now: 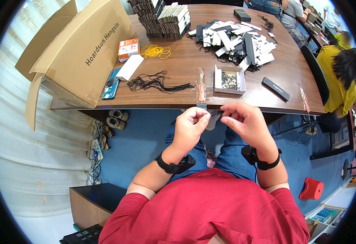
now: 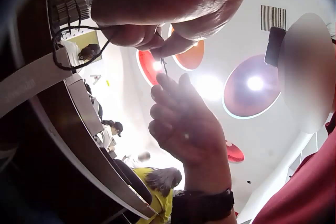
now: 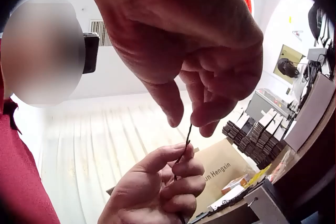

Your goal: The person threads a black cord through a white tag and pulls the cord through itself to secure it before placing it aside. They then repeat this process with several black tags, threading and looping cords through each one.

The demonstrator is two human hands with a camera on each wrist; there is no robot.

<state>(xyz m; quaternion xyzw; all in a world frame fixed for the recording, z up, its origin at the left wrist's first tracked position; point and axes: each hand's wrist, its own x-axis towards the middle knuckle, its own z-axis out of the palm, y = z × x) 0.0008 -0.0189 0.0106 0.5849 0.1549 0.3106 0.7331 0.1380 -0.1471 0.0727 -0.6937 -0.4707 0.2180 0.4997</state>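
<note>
My left hand (image 1: 192, 127) pinches a thin black cord (image 3: 181, 160) between thumb and index finger, just off the table's front edge above my lap. From that pinch the cord runs up to the fingertips of my right hand (image 1: 245, 122), whose thumb stands a little apart from the fingers. A loop of black cord (image 2: 54, 50) hangs out from the left hand's other side. Small metal-looking pieces fill an open white box (image 1: 242, 86) beyond the hands. To its left, a bundle of black cords (image 1: 155, 82) lies spread on the table.
On the table (image 1: 178, 57) lie a heap of white and black strips (image 1: 237, 42), stacked dark pieces (image 1: 159, 18), yellow cord (image 1: 155, 51), a black bar-shaped case (image 1: 275, 88) and a blue phone (image 1: 110, 85). A large carton (image 1: 88, 53) stands left. Someone in yellow (image 1: 332, 73) sits right.
</note>
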